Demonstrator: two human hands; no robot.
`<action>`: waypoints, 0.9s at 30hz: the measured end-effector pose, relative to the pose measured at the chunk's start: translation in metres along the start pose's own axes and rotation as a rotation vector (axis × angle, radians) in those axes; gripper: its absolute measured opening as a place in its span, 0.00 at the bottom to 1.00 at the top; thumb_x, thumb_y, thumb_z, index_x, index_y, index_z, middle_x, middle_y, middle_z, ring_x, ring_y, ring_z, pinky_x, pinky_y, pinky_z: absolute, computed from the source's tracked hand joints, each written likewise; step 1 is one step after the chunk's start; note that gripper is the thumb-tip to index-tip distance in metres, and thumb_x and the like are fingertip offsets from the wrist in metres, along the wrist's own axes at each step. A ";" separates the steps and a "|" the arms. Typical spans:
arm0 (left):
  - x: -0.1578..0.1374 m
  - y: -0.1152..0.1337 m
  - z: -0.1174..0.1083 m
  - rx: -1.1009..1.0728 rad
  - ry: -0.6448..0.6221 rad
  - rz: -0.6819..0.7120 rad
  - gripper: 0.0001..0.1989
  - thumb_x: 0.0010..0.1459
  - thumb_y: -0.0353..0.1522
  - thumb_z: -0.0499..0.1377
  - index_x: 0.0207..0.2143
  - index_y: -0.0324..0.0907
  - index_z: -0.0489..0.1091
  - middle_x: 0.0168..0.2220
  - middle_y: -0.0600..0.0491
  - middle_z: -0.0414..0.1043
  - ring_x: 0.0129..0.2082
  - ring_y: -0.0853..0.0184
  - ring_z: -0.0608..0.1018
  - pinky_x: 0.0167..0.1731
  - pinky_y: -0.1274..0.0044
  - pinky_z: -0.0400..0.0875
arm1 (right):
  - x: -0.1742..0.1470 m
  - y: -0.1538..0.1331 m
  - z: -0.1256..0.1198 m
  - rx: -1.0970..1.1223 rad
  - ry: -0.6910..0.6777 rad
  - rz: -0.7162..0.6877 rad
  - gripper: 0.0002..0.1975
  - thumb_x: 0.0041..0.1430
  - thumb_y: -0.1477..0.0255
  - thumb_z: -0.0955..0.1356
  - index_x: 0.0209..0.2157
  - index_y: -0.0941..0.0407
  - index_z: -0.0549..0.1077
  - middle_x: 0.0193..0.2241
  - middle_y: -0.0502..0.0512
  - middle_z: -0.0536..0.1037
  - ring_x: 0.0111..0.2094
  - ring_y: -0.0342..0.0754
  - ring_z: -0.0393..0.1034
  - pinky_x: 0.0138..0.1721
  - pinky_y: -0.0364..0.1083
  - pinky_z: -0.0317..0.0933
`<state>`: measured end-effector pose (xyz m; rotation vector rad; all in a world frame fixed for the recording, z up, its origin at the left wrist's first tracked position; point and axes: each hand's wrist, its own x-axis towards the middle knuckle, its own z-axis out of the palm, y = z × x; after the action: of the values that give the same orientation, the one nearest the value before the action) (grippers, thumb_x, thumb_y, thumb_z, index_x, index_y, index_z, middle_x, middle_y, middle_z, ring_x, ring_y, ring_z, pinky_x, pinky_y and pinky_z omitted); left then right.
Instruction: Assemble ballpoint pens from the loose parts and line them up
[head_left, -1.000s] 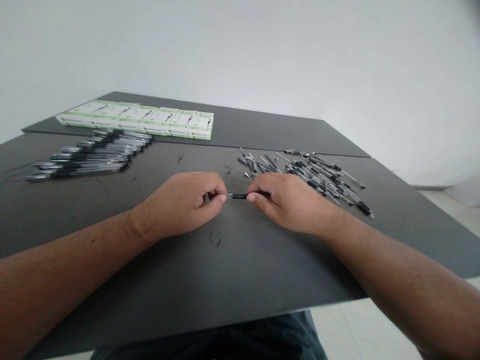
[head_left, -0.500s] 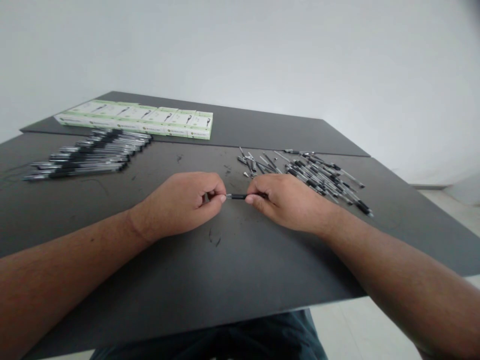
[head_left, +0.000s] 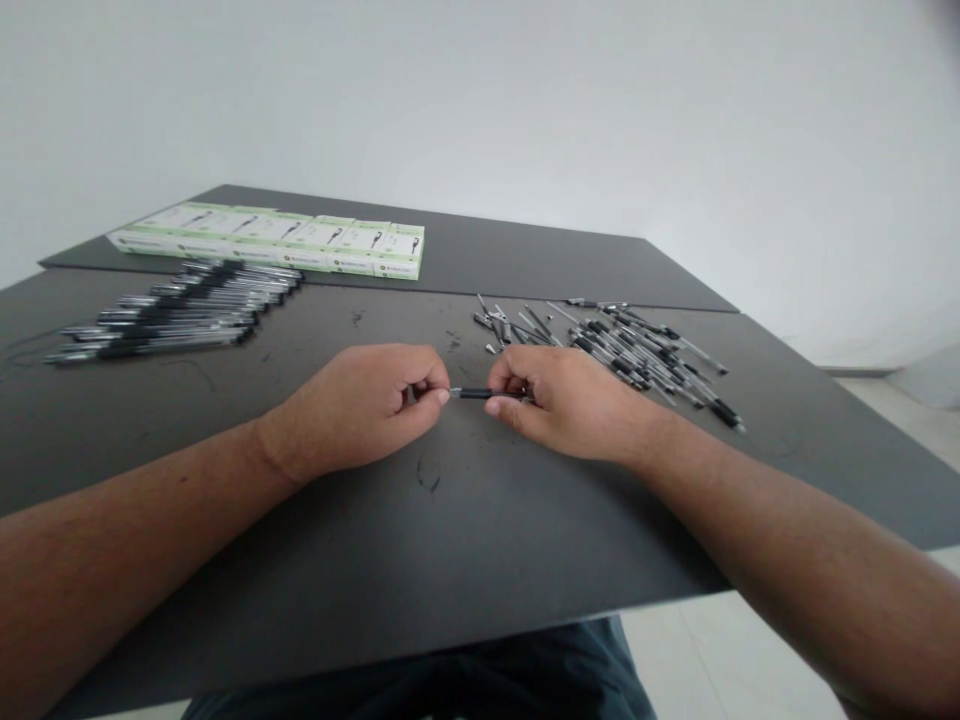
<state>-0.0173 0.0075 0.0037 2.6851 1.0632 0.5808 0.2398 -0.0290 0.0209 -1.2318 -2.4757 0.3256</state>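
A pen [head_left: 474,393] with a black grip lies level between my two hands, above the dark table. My left hand [head_left: 382,402] pinches its clear, pointed end between thumb and forefinger. At the other end, my right hand [head_left: 559,400] has its thumb and curled fingers on the barrel; part of the pen is hidden by those fingers. Just beyond the right hand lies a loose pile of pens and pen parts [head_left: 637,350]. Farther off on the left, a row of pens [head_left: 180,305] is lined up side by side.
Several white and green boxes [head_left: 300,240] stand in a row at the back left. Small loose pen pieces [head_left: 517,322] lie behind my hands. The grey table [head_left: 450,570] has dark marks on it, and its front edge is close to my lap.
The fingers of my right hand have shifted slightly on the pen and a little more of its far end shows. My left hand keeps its pinch, almost unmoved.
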 end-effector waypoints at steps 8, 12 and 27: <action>-0.001 -0.003 0.002 -0.004 -0.002 0.026 0.09 0.63 0.36 0.56 0.35 0.45 0.76 0.28 0.55 0.77 0.28 0.66 0.76 0.33 0.75 0.66 | 0.000 0.002 0.002 0.005 -0.003 -0.021 0.08 0.70 0.68 0.68 0.41 0.56 0.77 0.34 0.53 0.81 0.35 0.47 0.73 0.38 0.45 0.59; -0.001 -0.004 0.003 -0.003 0.001 0.029 0.09 0.63 0.35 0.55 0.34 0.45 0.75 0.28 0.55 0.76 0.28 0.66 0.75 0.33 0.75 0.65 | 0.000 0.003 0.002 0.007 -0.001 -0.007 0.05 0.67 0.69 0.70 0.39 0.56 0.77 0.32 0.51 0.80 0.33 0.46 0.71 0.36 0.44 0.58; -0.001 -0.003 0.003 -0.013 0.003 0.022 0.09 0.62 0.35 0.56 0.34 0.45 0.76 0.28 0.56 0.76 0.28 0.66 0.75 0.32 0.75 0.64 | 0.000 0.002 0.001 -0.009 -0.016 -0.015 0.09 0.71 0.67 0.67 0.42 0.56 0.78 0.36 0.55 0.82 0.37 0.48 0.74 0.40 0.45 0.60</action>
<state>-0.0186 0.0094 0.0001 2.6892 1.0282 0.5933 0.2411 -0.0276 0.0193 -1.2181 -2.5009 0.3225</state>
